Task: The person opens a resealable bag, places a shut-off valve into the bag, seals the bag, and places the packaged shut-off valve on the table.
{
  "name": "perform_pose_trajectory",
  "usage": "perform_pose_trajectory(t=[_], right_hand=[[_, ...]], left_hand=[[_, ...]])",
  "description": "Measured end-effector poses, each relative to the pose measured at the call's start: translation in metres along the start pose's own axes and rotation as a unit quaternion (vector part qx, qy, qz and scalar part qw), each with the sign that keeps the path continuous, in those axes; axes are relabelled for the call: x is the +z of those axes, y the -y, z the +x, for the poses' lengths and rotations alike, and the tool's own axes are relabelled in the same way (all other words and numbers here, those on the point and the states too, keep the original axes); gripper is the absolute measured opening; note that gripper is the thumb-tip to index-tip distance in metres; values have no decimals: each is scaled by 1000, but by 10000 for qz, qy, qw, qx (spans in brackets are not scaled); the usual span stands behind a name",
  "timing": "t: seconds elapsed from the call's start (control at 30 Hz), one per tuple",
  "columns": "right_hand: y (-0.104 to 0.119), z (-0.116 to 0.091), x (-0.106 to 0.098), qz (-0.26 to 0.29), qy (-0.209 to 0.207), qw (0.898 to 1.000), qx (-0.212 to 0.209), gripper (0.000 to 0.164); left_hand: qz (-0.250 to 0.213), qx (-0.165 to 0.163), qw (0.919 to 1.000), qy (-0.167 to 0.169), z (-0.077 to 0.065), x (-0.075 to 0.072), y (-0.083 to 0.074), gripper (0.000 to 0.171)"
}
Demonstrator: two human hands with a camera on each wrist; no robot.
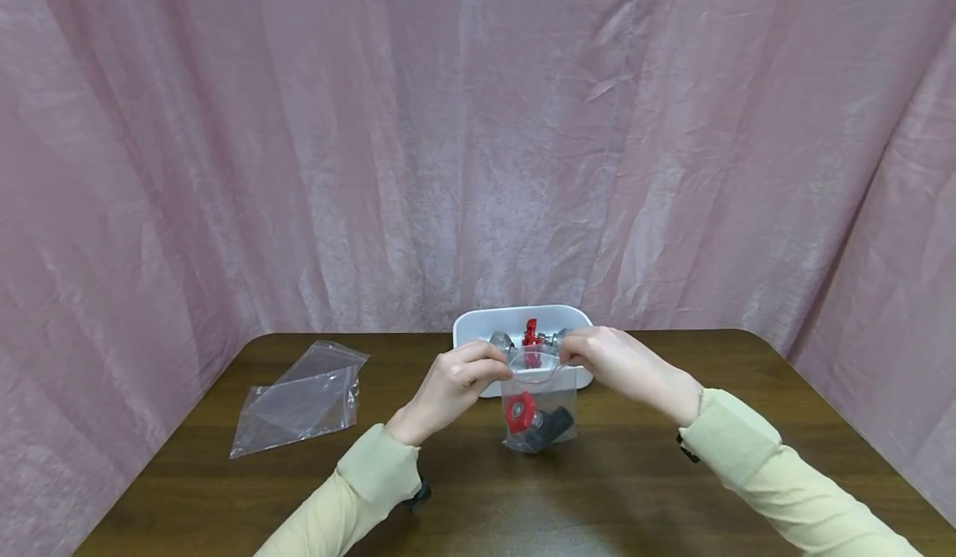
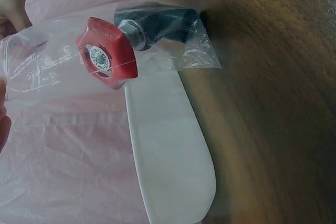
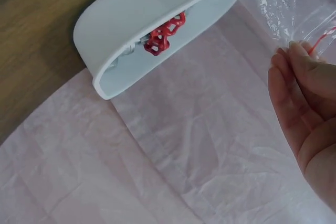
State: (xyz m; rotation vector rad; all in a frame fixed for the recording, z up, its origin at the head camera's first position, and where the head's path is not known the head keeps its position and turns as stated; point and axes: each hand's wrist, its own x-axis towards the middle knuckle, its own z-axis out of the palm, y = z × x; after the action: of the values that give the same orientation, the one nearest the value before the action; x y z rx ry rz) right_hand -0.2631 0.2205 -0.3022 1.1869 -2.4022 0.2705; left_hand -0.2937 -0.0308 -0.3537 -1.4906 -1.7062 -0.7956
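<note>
Both hands (image 1: 463, 374) (image 1: 616, 360) pinch this clear bag (image 1: 543, 393) up top. Funny, only the head view catches those flat bags (image 1: 299, 407).

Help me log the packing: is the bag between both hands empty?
No, a red knob joined to a dark fitting sits inside the clear bag.

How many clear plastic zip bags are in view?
3: the held clear bag, pinched by the left hand and right hand; the front bag and rear bag, overlapping on the left of the brown wooden table. Others may be hidden beneath.
</note>
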Motion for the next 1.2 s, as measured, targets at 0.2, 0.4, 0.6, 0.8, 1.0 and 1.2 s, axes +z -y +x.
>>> perform_pose_trajectory(t=[0.2, 0.4, 0.6, 0.8, 1.0, 1.2], right_hand=[[-6, -1, -2, 147, 18, 9998, 111, 23], [-11, -4, -5, 285, -15, 9995, 119, 27], [-9, -6, -7, 348, 221, 9988, 281, 23], [-8, -6, -10, 344, 332, 9981, 382, 21], [-8, -7, -9, 356, 185, 9990, 218, 21], [-7, -6, -9, 251, 177, 9994, 169, 20]], left_hand=[[121, -288, 9995, -58, 0, 1, -1, 13], [-185, -696, 9973, -150, -3, 4, 1, 14], [-727, -1041, 9919, -25, -6, 11, 4, 17], [-754, -1313, 9884, -116, -5, 17, 3, 20], [-868, -2293, 9691, -284, -8, 21, 3, 34], [-1238, -3359, 9325, -472, -11, 24, 5, 24]])
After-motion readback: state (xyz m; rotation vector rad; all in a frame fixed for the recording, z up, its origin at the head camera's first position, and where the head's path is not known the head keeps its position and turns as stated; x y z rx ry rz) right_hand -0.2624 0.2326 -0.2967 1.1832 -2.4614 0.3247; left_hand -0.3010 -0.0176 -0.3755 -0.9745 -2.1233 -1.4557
